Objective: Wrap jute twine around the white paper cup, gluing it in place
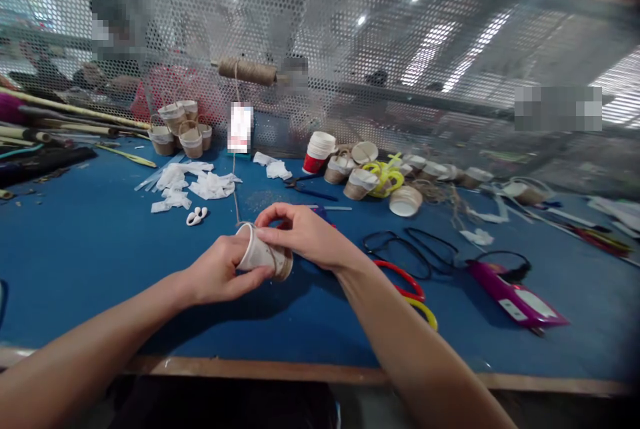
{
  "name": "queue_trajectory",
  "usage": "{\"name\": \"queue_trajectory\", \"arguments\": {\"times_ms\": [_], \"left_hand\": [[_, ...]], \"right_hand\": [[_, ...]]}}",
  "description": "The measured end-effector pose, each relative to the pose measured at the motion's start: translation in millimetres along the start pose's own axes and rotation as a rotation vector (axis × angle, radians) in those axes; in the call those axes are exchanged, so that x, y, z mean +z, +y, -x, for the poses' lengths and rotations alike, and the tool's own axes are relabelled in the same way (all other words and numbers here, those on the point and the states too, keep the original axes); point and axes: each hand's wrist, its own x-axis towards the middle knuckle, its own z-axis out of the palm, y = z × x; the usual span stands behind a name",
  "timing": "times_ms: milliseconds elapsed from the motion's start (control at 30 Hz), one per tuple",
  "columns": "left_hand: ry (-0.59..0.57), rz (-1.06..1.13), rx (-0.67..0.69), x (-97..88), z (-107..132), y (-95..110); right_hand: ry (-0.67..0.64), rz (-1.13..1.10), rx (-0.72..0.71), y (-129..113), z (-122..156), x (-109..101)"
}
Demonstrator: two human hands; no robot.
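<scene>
A paper cup (257, 254), partly wound with brown twine (283, 264) at its base end, lies tilted above the table with its mouth to the left. My left hand (225, 269) is closed on it, fingers inside the mouth and thumb along the outer wall. At the rim, my right hand (305, 232) pinches the twine against the cup; its exact fingertip contact is partly hidden. The strand runs from there up to a twine spool (247, 72) on a rod at the mesh panel.
Twine-wrapped cups (191, 141) stand back left, near crumpled white pieces (213, 184). Pliers (313, 190), stacked cups (320, 149) and a yellow coil (385, 177) lie behind my right hand. A purple device (515, 295) with a black cord is at right. A person (113, 35) shows behind the mesh.
</scene>
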Motion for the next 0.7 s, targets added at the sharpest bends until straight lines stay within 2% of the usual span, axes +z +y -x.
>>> {"name": "queue_trajectory", "arguments": {"times_ms": [133, 267, 333, 433, 567, 700], "left_hand": [[-0.006, 0.063, -0.060, -0.3, 0, 2], [0.022, 0.294, -0.300, -2.1, -1, 6], [0.048, 0.452, -0.423, -2.7, -3, 8], [0.104, 0.636, -0.535, -2.9, -5, 9], [0.124, 0.745, -0.608, -2.6, -5, 10], [0.115, 0.770, -0.589, -3.2, -5, 13]], "right_hand": [[0.076, -0.048, 0.020, 4, 5, -1], [0.283, -0.109, -0.043, 3, 12, -3], [0.347, -0.195, -0.102, 4, 14, -4], [0.425, -0.301, -0.173, 7, 15, -3], [0.468, -0.294, -0.161, 11, 16, -1], [0.495, -0.236, -0.133, 11, 17, 0]]}}
